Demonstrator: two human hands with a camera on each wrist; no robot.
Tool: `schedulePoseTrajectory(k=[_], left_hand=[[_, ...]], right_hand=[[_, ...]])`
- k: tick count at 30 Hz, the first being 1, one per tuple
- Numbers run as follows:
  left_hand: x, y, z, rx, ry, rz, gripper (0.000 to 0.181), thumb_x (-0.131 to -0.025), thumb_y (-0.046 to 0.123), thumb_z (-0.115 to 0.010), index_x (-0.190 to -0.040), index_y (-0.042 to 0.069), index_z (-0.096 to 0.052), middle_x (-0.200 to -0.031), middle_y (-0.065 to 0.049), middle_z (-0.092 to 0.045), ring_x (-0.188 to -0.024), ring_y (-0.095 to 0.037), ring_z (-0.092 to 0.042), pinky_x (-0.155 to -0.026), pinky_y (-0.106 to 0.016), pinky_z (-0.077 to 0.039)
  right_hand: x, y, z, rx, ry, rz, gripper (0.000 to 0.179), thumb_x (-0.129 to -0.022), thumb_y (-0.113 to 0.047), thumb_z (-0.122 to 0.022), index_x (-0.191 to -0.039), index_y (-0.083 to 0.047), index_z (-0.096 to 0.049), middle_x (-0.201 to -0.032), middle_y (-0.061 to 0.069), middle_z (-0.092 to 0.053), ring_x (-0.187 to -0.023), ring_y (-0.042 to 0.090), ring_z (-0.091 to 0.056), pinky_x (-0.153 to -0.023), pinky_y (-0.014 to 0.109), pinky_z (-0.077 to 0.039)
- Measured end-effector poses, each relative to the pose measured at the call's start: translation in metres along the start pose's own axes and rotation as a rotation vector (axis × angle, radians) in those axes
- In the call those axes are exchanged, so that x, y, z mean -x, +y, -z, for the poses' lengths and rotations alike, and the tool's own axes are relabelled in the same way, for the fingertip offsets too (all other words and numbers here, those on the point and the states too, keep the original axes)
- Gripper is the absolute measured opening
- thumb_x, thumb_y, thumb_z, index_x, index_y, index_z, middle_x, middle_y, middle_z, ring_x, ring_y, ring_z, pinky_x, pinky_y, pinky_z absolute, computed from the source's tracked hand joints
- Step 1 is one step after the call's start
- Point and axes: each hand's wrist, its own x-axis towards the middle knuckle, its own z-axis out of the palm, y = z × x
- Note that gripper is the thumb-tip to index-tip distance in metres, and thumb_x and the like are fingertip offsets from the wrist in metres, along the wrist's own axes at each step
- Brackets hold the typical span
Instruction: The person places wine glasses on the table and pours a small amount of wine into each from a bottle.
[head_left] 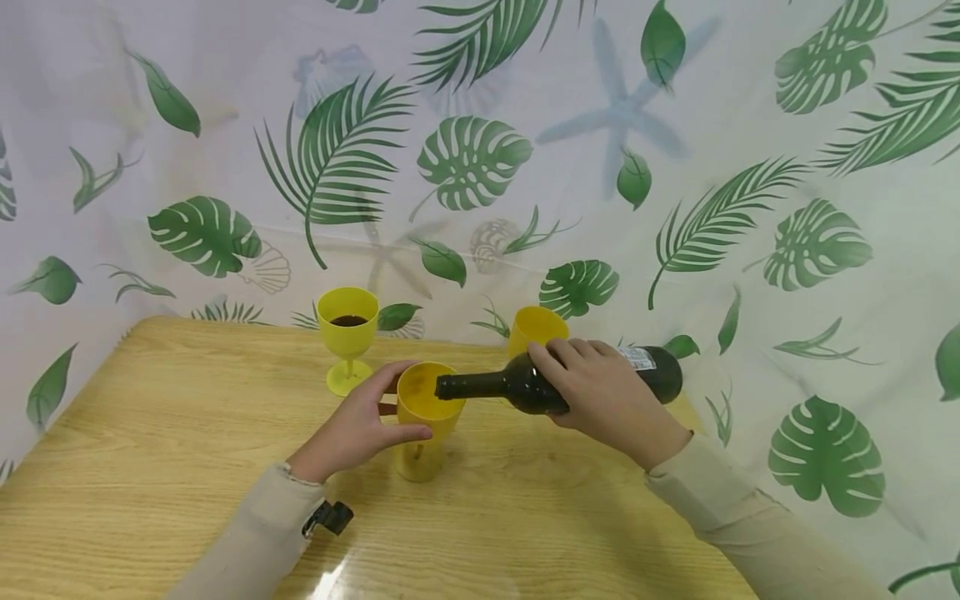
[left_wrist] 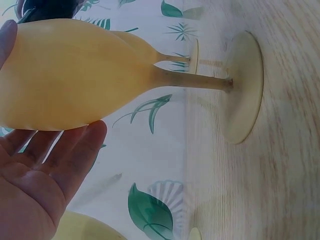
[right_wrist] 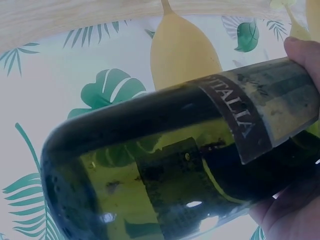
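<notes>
In the head view my left hand (head_left: 365, 425) holds a yellow wine goblet (head_left: 427, 421) around its bowl, thumb on the near side and fingers on the far side. The goblet stands upright, its foot (left_wrist: 245, 87) on the table in the left wrist view. My right hand (head_left: 600, 396) grips a dark green wine bottle (head_left: 528, 385) around its body. Tipped almost level, the bottle has its mouth over the goblet's opening. Dark liquid and a label with "ITALIA" (right_wrist: 235, 112) show in the right wrist view. No stream of liquid is visible at the mouth.
A lighter yellow goblet (head_left: 347, 337) with dark liquid stands behind my left hand. Another orange-yellow goblet (head_left: 536, 325) is partly hidden behind the bottle and right hand. The wooden table (head_left: 187, 467) ends at a white leaf-patterned cloth (head_left: 480, 242).
</notes>
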Motion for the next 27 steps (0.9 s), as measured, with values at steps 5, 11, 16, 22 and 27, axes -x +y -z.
schedulePoseTrajectory(k=[5, 11, 16, 22, 27], left_hand=[[-0.0003, 0.0008, 0.0004, -0.012, 0.002, 0.017, 0.086, -0.082, 0.036, -0.089, -0.154, 0.020, -0.044, -0.146, -0.001, -0.054, -0.128, -0.024, -0.056, -0.105, -0.048, -0.052], [-0.0005, 0.0013, 0.0008, -0.016, 0.001, 0.025, 0.085, -0.082, 0.037, -0.089, -0.153, 0.023, -0.045, -0.145, 0.002, -0.054, -0.128, -0.022, -0.055, -0.105, -0.047, -0.052], [-0.0004, 0.0020, 0.0006, -0.020, -0.003, 0.017, 0.084, -0.083, 0.037, -0.089, -0.153, 0.022, -0.045, -0.146, 0.002, -0.054, -0.128, -0.022, -0.056, -0.105, -0.048, -0.052], [-0.0009, 0.0017, 0.0002, -0.012, -0.004, 0.024, 0.086, -0.083, 0.034, -0.089, -0.154, 0.019, -0.044, -0.149, 0.000, -0.052, -0.129, -0.023, -0.055, -0.106, -0.048, -0.052], [-0.0012, 0.0009, 0.0001, -0.006, -0.003, 0.024, 0.086, -0.083, 0.034, -0.089, -0.154, 0.018, -0.043, -0.150, 0.000, -0.050, -0.129, -0.024, -0.055, -0.106, -0.048, -0.052]], right_hand=[[-0.0019, -0.0001, 0.0004, 0.010, 0.001, -0.003, 0.085, -0.072, -0.040, -0.095, -0.136, -0.012, -0.047, -0.116, 0.012, -0.062, -0.102, 0.034, -0.067, -0.096, 0.051, -0.057], [-0.0032, -0.0002, 0.0008, 0.015, 0.020, -0.002, 0.087, -0.070, -0.040, -0.096, -0.136, -0.010, -0.048, -0.114, 0.013, -0.062, -0.100, 0.034, -0.067, -0.092, 0.051, -0.058], [-0.0020, 0.0001, -0.0009, 0.009, 0.017, -0.010, 0.086, -0.069, -0.038, -0.096, -0.135, -0.011, -0.048, -0.112, 0.012, -0.062, -0.099, 0.034, -0.067, -0.092, 0.050, -0.058], [-0.0015, -0.0004, -0.0014, 0.006, 0.023, -0.015, 0.085, -0.069, -0.038, -0.097, -0.133, -0.011, -0.048, -0.111, 0.012, -0.062, -0.096, 0.033, -0.067, -0.089, 0.050, -0.059], [-0.0013, -0.0008, -0.0017, 0.002, 0.006, -0.020, 0.086, -0.068, -0.040, -0.097, -0.133, -0.011, -0.047, -0.111, 0.012, -0.061, -0.095, 0.032, -0.067, -0.087, 0.050, -0.060]])
